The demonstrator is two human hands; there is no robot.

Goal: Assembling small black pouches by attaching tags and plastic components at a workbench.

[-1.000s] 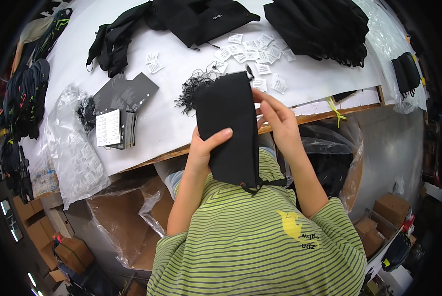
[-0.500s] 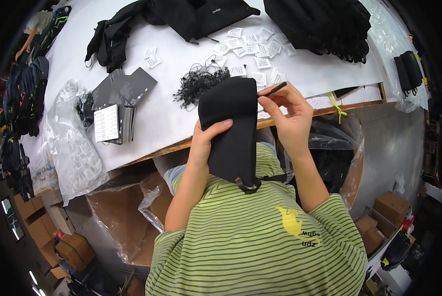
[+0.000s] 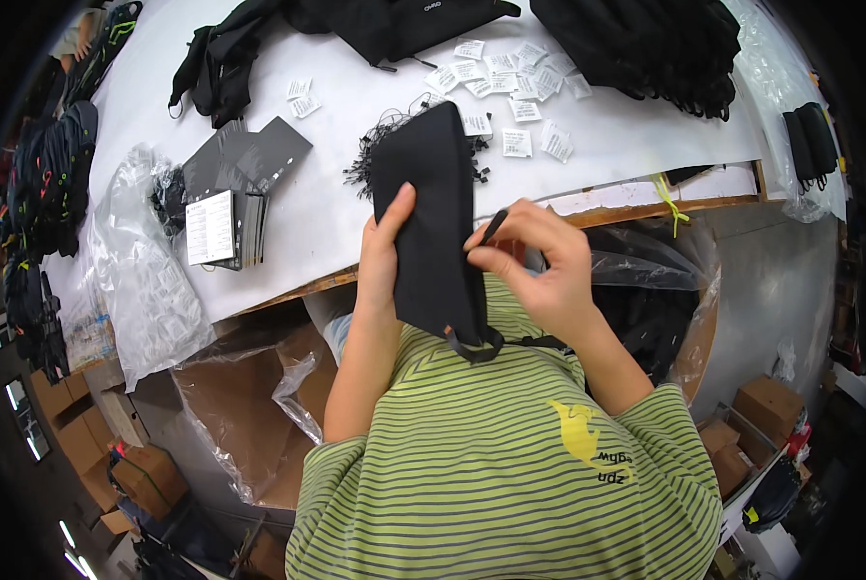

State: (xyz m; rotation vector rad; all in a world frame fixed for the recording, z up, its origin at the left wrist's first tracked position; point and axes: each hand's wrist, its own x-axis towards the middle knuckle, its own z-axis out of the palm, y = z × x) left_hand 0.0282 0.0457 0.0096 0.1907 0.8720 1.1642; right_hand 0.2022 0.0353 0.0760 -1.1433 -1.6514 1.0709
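A black fabric pouch [image 3: 427, 217] hangs tilted in front of me, past the table's near edge. My left hand [image 3: 382, 253] grips its left side, with the thumb flat on the front and the other fingers hidden behind. At the pouch's right edge my right hand [image 3: 541, 259] pinches a slim black zipper pull [image 3: 494, 227] between thumb and fingers. A black loop strap [image 3: 476, 350] with a small orange tab dangles from the bottom corner. Behind the pouch's top lies a tangle of thin black cords [image 3: 360, 174], partly covered.
On the white table [image 3: 303, 217] lie loose white labels [image 3: 517, 143], dark printed cards [image 3: 249, 159], black pouches [image 3: 646, 58] and a clear plastic bag [image 3: 148, 280]. Plastic-lined cartons [image 3: 249, 416] stand below the front edge. A person [image 3: 83, 34] is at the far left.
My right hand has moved down the pouch's right edge with the zipper pull. The pouch has turned more edge-on, its top flap no longer folded toward me.
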